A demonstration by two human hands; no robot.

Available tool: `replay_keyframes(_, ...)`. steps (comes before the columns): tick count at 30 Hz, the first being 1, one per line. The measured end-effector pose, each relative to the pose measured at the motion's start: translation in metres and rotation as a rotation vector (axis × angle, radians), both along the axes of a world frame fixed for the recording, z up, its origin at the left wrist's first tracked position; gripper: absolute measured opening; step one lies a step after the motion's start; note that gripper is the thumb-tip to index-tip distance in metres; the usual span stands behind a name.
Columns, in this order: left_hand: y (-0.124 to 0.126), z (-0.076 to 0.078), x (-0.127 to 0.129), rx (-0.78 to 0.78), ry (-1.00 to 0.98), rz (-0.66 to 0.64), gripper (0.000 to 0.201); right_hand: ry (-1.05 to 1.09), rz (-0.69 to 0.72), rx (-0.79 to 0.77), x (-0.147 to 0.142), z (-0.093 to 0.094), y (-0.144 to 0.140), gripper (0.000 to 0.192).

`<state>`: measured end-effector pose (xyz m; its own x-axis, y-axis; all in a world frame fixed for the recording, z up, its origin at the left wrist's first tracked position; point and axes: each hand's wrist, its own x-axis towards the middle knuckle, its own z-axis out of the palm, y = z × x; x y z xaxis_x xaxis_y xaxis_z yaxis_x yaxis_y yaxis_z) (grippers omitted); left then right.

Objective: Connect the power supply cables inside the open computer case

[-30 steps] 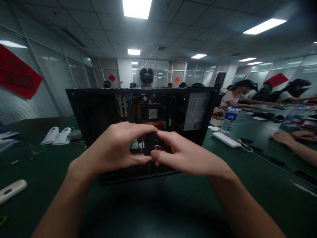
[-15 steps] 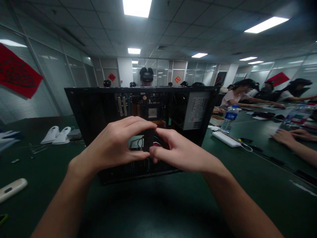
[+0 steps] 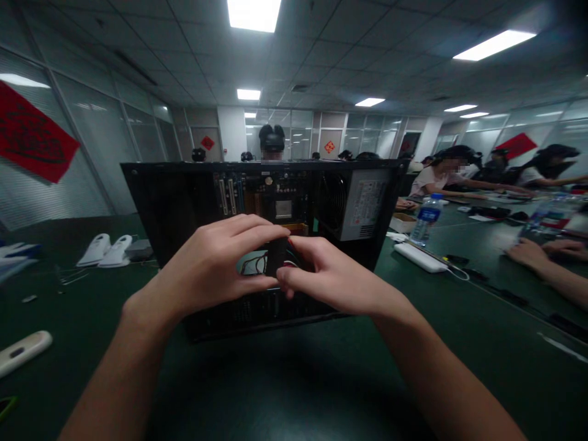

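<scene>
An open black computer case (image 3: 160, 245) stands in front of me, its motherboard (image 3: 257, 211) and power supply (image 3: 362, 205) showing inside. Both my hands are closed on a slim black block (image 3: 276, 257) in front of the case opening. My left hand (image 3: 215, 260) grips its top and bottom ends between fingers and thumb. From the other side, my right hand (image 3: 328, 272) pinches it, thumb at the lower end. Coloured wires (image 3: 290, 263) show beside the block, partly hidden by my right hand. The exact kind of the block cannot be made out.
White devices (image 3: 108, 251) and a grey box (image 3: 138, 249) lie on the left of the green table (image 3: 285, 386). On the right are a water bottle (image 3: 426, 220), a white power bank (image 3: 419, 257) and cables. Another person's hands (image 3: 528, 252) rest at far right.
Hardly anything differs. Both hands keep hold of the black block, which has tilted slightly, and my right index finger and thumb have shifted a little.
</scene>
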<state>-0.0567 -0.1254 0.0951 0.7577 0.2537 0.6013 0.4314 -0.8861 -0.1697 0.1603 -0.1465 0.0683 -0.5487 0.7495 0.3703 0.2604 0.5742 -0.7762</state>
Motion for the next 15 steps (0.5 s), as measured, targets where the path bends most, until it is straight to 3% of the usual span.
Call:
replay_keyframes(4,0.001,-0.001,0.0,0.027,0.003,0.02,0.049,-0.02,0.004,0.074,0.004,0.004,0.002,0.016)
replay_keyframes(6,0.003,-0.002,-0.001,0.044,-0.005,0.037,0.052,-0.023,-0.076,0.193,0.008,0.004,0.008,0.023)
replay_keyframes(11,0.011,-0.003,-0.007,0.04,-0.027,0.087,0.058,-0.008,-0.426,0.788,0.018,-0.008,0.037,0.03)
replay_keyframes(15,0.016,-0.004,-0.009,-0.017,-0.024,0.083,0.056,-0.168,-0.36,1.186,0.022,-0.018,0.052,0.033)
